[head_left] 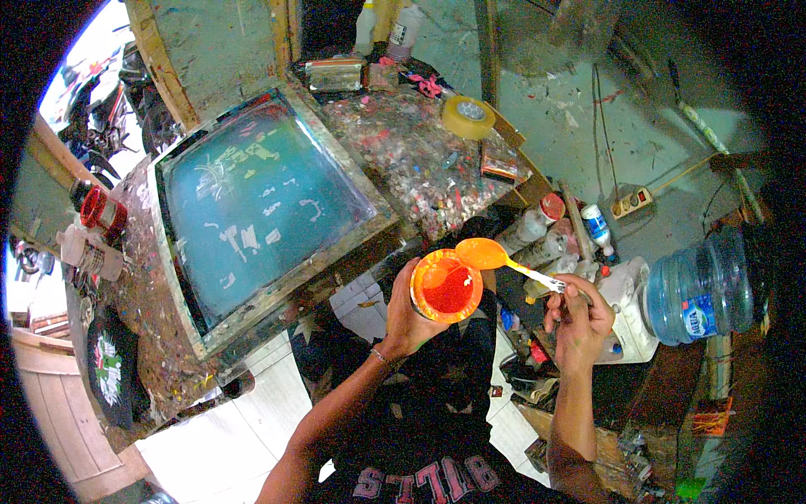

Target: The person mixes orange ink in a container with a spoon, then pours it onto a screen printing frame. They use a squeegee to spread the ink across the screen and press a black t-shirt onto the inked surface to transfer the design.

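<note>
My left hand [406, 317] is wrapped around a small round tub [447, 286] with an orange, paint-smeared rim. Inside it shows wet red-orange ink or paint. In my right hand [581, 319] I grip the white handle end of a spoon [483, 254], whose bowl is coated in orange. The spoon's bowl is at the tub's upper right rim; whether it touches I cannot tell. Left of my hands, a wood-framed printing screen [269, 202] with a blue-green mesh and pale design marks lies on the worktable.
The paint-crusted worktable [395, 160] carries a roll of yellow tape [468, 117]. A red jar [102, 210] stands at its left edge. To my right are several bottles [537, 225], a large blue water jug [701, 286] and a wall power strip [632, 202].
</note>
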Tool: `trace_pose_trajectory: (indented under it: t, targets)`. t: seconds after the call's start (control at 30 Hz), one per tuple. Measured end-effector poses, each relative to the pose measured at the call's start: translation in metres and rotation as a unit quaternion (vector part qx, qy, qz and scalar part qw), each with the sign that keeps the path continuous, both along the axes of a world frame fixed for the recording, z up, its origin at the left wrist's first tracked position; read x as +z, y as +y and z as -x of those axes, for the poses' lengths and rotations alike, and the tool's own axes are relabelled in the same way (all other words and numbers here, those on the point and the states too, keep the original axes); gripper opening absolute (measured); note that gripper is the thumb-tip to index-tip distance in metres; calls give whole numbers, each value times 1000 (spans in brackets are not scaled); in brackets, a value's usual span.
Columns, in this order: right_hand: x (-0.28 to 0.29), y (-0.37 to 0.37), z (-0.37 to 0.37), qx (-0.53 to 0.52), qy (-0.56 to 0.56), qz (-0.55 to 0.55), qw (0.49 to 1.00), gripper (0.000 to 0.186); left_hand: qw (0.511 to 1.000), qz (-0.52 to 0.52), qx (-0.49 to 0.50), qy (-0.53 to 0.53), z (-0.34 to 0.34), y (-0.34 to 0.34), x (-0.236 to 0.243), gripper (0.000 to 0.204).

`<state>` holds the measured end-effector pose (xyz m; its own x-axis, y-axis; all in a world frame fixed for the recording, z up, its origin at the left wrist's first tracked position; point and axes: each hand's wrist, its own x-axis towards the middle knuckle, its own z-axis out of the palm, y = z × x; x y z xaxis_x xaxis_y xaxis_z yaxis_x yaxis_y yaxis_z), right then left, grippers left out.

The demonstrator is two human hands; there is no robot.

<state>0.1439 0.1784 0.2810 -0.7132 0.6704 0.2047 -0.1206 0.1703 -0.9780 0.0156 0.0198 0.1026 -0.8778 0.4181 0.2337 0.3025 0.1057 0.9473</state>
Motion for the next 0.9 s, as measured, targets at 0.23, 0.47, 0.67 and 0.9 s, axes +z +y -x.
trace_pose_trajectory:
  t: [0.23, 0.47, 0.67, 0.9]
  targets:
    - [4, -4, -5, 9, 8, -29, 1000, 25, 995, 51, 24, 82, 2, -1, 4, 102]
    - [8, -8, -9, 19, 22, -56, 998, 23, 997, 7, 19, 74, 4, -2, -5, 99]
    - [0, -16, -9, 53, -45, -124, 990, 17, 992, 13, 28, 121, 1, -7, -19, 100]
    - [-72, -30, 20, 95, -121, -366, 918, 16, 974, 45, -18, 221, 5, -10, -39, 106]
